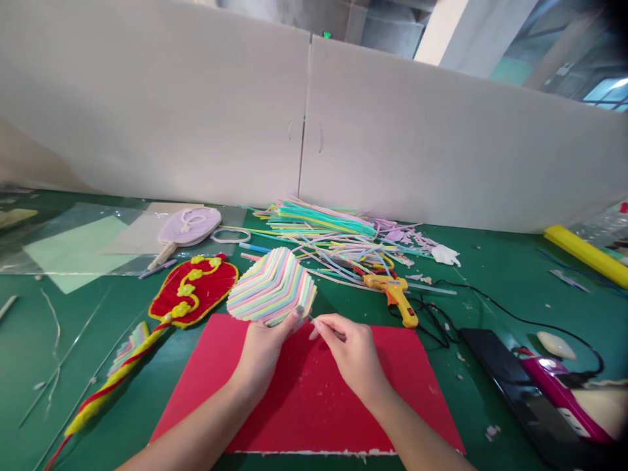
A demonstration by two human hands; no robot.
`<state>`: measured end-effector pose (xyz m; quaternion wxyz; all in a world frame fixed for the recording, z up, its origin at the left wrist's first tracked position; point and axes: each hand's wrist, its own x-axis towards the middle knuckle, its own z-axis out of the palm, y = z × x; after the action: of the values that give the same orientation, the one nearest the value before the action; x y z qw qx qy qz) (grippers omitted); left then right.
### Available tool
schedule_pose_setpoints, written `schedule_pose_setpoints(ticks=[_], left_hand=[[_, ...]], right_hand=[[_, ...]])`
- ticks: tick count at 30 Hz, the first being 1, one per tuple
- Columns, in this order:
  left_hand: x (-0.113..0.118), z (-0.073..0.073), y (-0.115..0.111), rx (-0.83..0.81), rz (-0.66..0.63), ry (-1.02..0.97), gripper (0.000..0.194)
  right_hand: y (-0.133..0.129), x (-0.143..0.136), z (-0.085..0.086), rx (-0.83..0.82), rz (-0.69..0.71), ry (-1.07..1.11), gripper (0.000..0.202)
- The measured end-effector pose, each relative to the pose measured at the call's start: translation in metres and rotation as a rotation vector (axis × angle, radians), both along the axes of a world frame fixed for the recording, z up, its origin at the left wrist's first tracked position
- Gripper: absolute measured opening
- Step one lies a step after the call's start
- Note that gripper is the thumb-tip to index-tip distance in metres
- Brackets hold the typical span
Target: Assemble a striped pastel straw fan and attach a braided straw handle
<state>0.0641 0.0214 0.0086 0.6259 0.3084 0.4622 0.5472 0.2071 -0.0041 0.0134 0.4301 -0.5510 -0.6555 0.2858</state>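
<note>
My left hand (267,347) grips the lower edge of a rounded panel (275,288) made of pastel chevron stripes, thumb on its face. Beside it, my right hand (350,347) pinches a small thin piece at the panel's lower right edge; what the piece is cannot be made out. Both hands are above a red board (314,399) lying on the green table.
Left of the board lies a red and yellow fan (196,291), with a lilac fan (189,226) behind. Pastel stems (324,222) are piled at the back. A yellow glue gun (400,297), a black phone (505,373) and a magenta power strip (564,392) sit to the right.
</note>
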Motion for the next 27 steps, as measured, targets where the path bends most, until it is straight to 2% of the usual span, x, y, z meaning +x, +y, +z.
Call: schedule_pose_setpoints(ticks=[4, 7, 9, 12, 14, 16, 18, 20, 25, 27], left_hand=[[0.0, -0.001, 0.001, 0.029, -0.001, 0.039, 0.038], [0.0, -0.001, 0.001, 0.039, -0.008, 0.048, 0.037], [0.0, 0.0, 0.0, 0.033, -0.012, 0.043, 0.039], [0.0, 0.002, -0.001, -0.007, -0.014, 0.031, 0.041], [0.001, 0.002, -0.002, -0.027, -0.014, 0.02, 0.041], [0.001, 0.002, -0.003, -0.025, -0.023, -0.006, 0.041], [0.001, 0.002, -0.003, -0.015, -0.032, -0.037, 0.043], [0.001, 0.003, -0.003, -0.014, -0.037, -0.041, 0.043], [-0.001, 0.007, 0.0, 0.032, -0.04, 0.052, 0.042], [-0.002, 0.008, 0.001, 0.073, -0.032, 0.027, 0.046]], right_hand=[[0.004, 0.0, 0.0, -0.278, 0.071, 0.293, 0.032], [0.004, 0.0, -0.002, -0.28, 0.08, 0.288, 0.031], [0.003, 0.0, -0.002, -0.124, 0.049, 0.126, 0.028], [0.001, 0.003, -0.006, 0.243, -0.015, -0.207, 0.023], [0.001, 0.004, -0.01, 0.451, -0.004, -0.376, 0.023], [0.001, 0.005, -0.013, 0.57, 0.041, -0.469, 0.027], [0.001, 0.004, -0.014, 0.61, 0.053, -0.493, 0.029], [0.001, 0.002, -0.011, 0.562, 0.022, -0.44, 0.026], [0.003, 0.002, -0.002, 0.08, 0.013, -0.063, 0.023], [0.003, 0.003, -0.001, 0.014, 0.018, 0.002, 0.023]])
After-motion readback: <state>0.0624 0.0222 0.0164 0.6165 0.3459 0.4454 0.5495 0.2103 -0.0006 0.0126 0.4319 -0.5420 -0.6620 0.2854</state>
